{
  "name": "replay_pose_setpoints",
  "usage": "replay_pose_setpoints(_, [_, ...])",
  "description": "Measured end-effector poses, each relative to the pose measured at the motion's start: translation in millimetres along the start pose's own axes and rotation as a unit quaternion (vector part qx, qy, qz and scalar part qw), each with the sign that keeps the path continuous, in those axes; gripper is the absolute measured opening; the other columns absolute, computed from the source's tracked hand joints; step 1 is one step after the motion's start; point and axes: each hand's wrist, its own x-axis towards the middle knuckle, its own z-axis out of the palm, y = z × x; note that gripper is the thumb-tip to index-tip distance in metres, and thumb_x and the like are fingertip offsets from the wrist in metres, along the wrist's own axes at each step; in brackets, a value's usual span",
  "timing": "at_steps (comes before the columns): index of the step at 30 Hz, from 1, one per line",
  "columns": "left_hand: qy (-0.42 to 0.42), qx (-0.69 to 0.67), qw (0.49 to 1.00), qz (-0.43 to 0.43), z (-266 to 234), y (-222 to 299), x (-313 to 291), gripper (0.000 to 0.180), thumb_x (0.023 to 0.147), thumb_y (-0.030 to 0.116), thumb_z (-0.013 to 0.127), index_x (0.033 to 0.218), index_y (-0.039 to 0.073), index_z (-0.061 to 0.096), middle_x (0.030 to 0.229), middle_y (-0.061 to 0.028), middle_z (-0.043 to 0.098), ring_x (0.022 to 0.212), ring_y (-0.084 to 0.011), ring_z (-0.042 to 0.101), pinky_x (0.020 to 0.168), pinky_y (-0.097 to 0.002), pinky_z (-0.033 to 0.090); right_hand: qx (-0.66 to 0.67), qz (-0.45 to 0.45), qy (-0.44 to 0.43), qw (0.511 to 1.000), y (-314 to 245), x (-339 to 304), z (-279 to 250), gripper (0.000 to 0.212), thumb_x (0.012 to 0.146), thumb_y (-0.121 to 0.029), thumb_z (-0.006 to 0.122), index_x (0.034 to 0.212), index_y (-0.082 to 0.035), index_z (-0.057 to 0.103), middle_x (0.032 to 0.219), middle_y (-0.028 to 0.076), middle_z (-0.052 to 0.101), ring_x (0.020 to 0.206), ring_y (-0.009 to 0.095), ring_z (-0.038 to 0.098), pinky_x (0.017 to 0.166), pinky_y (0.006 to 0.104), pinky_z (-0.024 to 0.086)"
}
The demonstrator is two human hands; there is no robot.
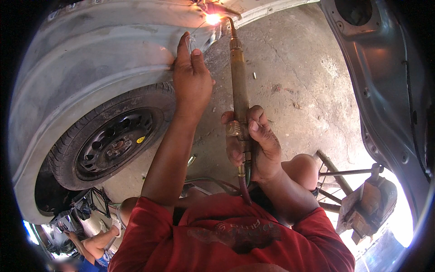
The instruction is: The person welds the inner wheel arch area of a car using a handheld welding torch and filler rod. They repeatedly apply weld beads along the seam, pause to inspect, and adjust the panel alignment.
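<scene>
My right hand point(262, 143) wraps round the lower end of a brass gas welding torch point(238, 75), near its valve knobs. The torch points away from me, and its thin bent tip reaches a bright glowing spot point(213, 18) at the edge of the grey car body point(122, 50). In my left hand point(192, 81) a thin filler wire point(198, 29) is pinched between thumb and fingers. The wire's far end runs into the glow, where glare hides the metal. Reddish and green hoses point(244, 188) trail from the torch's base toward my lap.
A car wheel with a black steel rim point(118, 144) sits under the fender at left. An open car door point(385, 86) stands at right, near a metal stand holding wooden blocks point(369, 204). Small debris lies on the concrete floor point(290, 68). Another person's leg point(97, 240) shows at lower left.
</scene>
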Motion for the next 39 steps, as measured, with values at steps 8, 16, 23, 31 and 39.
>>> replay_pose_setpoints(8, [0.005, -0.004, 1.000, 0.010, 0, -5, 0, 0.063, 0.112, 0.047, 0.045, 0.159, 0.006, 0.037, 0.076, -0.0067, 0.056, 0.057, -0.0124, 0.059, 0.051, -0.0321, 0.056, 0.002, -0.002, -0.005, 1.000, 1, 1, -2, 0.014, 0.106, -0.023, 0.059, 0.105, -0.017, 0.047, 0.125, 0.022, 0.060, 0.069, 0.021, 0.069, 0.048, 0.0284, 0.053])
replay_pose_setpoints(16, [-0.009, -0.007, 1.000, -0.029, -1, 4, -2, 0.048, 0.113, 0.026, 0.045, 0.160, 0.017, 0.041, 0.107, -0.0086, 0.061, 0.070, -0.0098, 0.054, 0.053, -0.0267, 0.055, 0.000, -0.004, -0.001, 1.000, 1, 0, -2, 0.015, 0.107, -0.024, 0.059, 0.105, -0.017, 0.046, 0.125, 0.023, 0.059, 0.066, 0.021, 0.068, 0.047, 0.0285, 0.052])
replay_pose_setpoints(23, [0.010, 0.015, 1.000, 0.011, 2, 1, 2, 0.058, 0.113, 0.041, 0.044, 0.159, 0.006, 0.037, 0.078, -0.0070, 0.056, 0.054, -0.0137, 0.059, 0.051, -0.0324, 0.055, -0.001, -0.005, -0.007, 1.000, 2, 2, -2, 0.015, 0.106, -0.023, 0.059, 0.105, -0.016, 0.046, 0.124, 0.023, 0.060, 0.066, 0.021, 0.068, 0.048, 0.0292, 0.053])
replay_pose_setpoints(31, [0.006, 0.019, 1.000, 0.009, 1, -3, 3, 0.054, 0.113, 0.035, 0.046, 0.158, 0.005, 0.038, 0.079, -0.0091, 0.057, 0.055, -0.0152, 0.059, 0.052, -0.0334, 0.055, 0.000, -0.002, -0.002, 1.000, 1, 3, -2, 0.015, 0.106, -0.024, 0.060, 0.106, -0.016, 0.047, 0.123, 0.023, 0.061, 0.066, 0.021, 0.068, 0.048, 0.0298, 0.054])
replay_pose_setpoints(39, [0.005, 0.011, 1.000, -0.009, 1, -1, 1, 0.047, 0.113, 0.025, 0.046, 0.159, 0.018, 0.043, 0.092, -0.0038, 0.058, 0.067, -0.0084, 0.053, 0.051, -0.0262, 0.054, -0.006, -0.004, 0.000, 1.000, 0, 2, -1, 0.015, 0.106, -0.025, 0.059, 0.107, -0.017, 0.047, 0.123, 0.022, 0.061, 0.066, 0.021, 0.068, 0.048, 0.0301, 0.054])
